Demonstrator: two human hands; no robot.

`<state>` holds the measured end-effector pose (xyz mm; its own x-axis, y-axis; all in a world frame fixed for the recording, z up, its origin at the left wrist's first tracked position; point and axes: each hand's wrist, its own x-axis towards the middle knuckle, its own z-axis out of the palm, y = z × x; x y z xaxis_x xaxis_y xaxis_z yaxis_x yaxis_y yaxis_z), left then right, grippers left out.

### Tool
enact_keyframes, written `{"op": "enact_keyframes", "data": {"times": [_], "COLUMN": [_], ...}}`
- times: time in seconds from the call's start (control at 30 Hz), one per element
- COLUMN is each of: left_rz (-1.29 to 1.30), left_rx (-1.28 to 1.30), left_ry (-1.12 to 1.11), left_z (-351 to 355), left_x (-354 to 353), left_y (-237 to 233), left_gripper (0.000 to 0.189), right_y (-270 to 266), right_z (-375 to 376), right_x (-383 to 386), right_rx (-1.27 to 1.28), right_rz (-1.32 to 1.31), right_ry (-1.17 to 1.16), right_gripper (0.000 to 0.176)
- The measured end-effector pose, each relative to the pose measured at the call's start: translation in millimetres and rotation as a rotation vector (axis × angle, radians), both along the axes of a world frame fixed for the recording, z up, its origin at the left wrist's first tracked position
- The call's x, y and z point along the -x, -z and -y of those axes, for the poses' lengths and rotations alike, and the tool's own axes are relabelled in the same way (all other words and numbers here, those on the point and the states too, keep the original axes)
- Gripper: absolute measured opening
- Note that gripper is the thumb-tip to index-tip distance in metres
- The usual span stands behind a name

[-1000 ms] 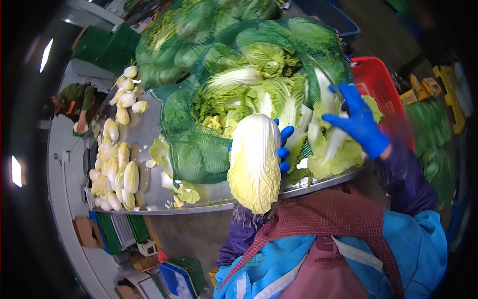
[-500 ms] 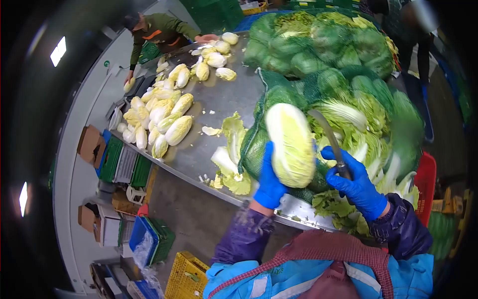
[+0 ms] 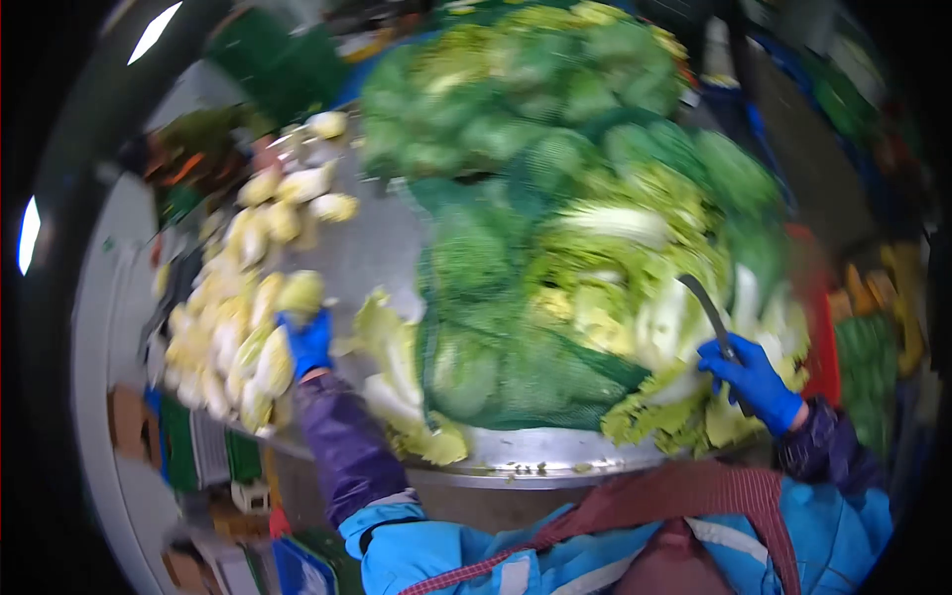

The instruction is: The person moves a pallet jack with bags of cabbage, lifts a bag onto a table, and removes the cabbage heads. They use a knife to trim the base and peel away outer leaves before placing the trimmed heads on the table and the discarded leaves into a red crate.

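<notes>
My left hand (image 3: 306,343), in a blue glove, reaches out to the left with its fingers around the lower part of a napa cabbage (image 3: 300,294). That cabbage is at the right side of a pile of pale trimmed cabbages (image 3: 213,342); motion blur hides whether it rests on them. In my right hand (image 3: 754,382), also blue-gloved, is a curved knife (image 3: 706,307), its dark blade pointing up and left. The knife is over loose green outer leaves (image 3: 659,397). Left of these lies a green mesh sack (image 3: 486,337) with cabbages inside.
A second full mesh sack (image 3: 516,89) lies at the back of the metal table (image 3: 372,238). Loose leaves (image 3: 392,367) lie near its front edge. Another person (image 3: 198,149) stands beyond the pile at the left. A red crate (image 3: 821,327) is at the right.
My left hand has carried the cabbage left, from over the mesh sack to the pile. My right hand still holds the knife, now apart from the cabbage. The view has turned.
</notes>
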<state>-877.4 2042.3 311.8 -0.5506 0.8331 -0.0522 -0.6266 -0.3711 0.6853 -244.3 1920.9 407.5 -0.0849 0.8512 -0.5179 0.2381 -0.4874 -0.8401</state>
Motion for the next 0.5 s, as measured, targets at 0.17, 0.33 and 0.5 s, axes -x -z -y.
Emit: {"op": "enact_keyframes", "data": {"times": [0.17,0.33,0.5], "left_rz": [-0.195,-0.581,-1.178], "left_rx": [0.084,0.023,0.135], "left_ry": [0.071,0.582,1.113], "left_z": [-42.0,-27.4,33.7], "left_x": [-84.8,-232.9,-385.5], "left_y": [-89.3,-128.8,-91.2], "left_gripper": [0.047,0.044,0.044], "right_y": [24.8,89.4,122.0], "right_z": [45.2,79.4,86.2], "right_x": [-32.1,-55.5,-106.0], "right_rx": [-0.025,-0.018,0.105], "right_rz": [-0.076,-0.22,-0.048], "right_ry": [0.179,0.435,0.342], "right_gripper": [0.025,0.027,0.031]}}
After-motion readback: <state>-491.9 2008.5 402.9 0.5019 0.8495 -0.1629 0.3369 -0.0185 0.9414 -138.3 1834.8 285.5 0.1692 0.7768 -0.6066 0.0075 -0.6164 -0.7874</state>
